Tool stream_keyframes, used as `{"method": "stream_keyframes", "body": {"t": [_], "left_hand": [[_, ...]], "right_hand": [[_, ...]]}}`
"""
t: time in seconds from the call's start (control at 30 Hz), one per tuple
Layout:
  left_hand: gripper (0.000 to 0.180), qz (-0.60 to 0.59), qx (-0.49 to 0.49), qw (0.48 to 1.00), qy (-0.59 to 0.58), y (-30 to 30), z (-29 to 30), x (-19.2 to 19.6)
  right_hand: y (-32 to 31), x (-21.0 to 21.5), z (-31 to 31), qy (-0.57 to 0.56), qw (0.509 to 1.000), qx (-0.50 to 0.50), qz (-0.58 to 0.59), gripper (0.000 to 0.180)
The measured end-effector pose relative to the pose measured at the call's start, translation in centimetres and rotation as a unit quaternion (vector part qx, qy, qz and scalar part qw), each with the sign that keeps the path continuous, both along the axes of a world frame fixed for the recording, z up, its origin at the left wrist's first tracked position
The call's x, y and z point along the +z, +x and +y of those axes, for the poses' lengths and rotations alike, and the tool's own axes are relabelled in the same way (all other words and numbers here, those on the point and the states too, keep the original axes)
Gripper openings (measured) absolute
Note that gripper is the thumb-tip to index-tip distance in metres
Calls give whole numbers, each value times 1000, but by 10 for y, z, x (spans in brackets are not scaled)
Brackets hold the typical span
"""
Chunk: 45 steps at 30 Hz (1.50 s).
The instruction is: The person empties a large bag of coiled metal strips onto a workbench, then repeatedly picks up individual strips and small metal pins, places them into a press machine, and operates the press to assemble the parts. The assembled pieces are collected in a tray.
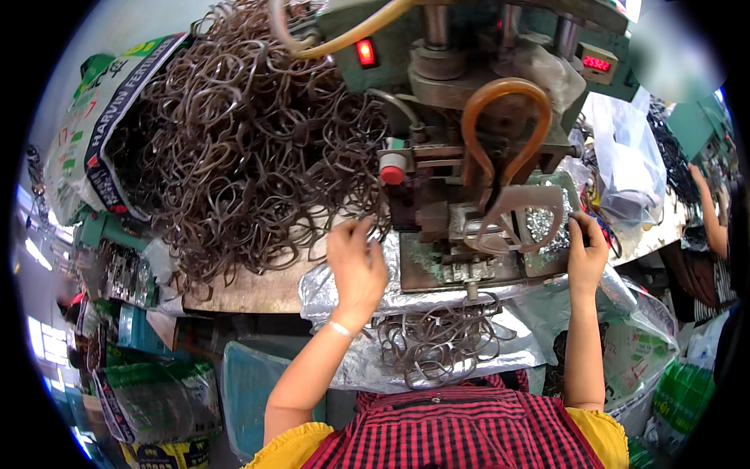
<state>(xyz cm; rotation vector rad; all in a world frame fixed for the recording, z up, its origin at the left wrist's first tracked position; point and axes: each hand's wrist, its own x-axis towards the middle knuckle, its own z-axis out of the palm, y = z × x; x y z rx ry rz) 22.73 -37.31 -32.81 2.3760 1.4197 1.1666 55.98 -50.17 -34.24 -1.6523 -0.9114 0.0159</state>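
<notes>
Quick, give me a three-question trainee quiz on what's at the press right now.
1. True or false: the left hand is at the pile of brown loops.
2. The right hand touches: A) a loop on the machine bed; B) the white bag.
3. Fill in: loose loops lie on silver ____ over the lap.

Key: 1 true; 2 A; 3 sheeting.

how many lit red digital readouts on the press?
2. One red readout on the machine's upper left face, one red readout on a small box upper right. Others may be hidden.
</notes>
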Motion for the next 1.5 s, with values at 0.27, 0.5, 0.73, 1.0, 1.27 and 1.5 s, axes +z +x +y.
{"method": "stream_keyframes", "body": {"t": [0.27,0.5,0.73,1.0,1.27,1.5], "left_hand": [[42,26,-31,998,-38,11,16,-37],[34,99,-132,957,238,11,123,51],[12,401,-291,823,279,16,187,53],[28,292,-98,921,239,-44,160,109],[38,-258,-3,966,4,-54,83,52],[23,-455,-35,884,102,5,15,71]], "right_hand": [[-12,-8,19,23,997,37,65,13],[-11,-4,30,36,992,81,86,13],[-13,-15,2,47,990,47,122,11],[-59,58,9,61,987,150,-9,13],[-99,63,56,132,930,230,255,35],[-118,81,58,171,853,284,403,46]]}}
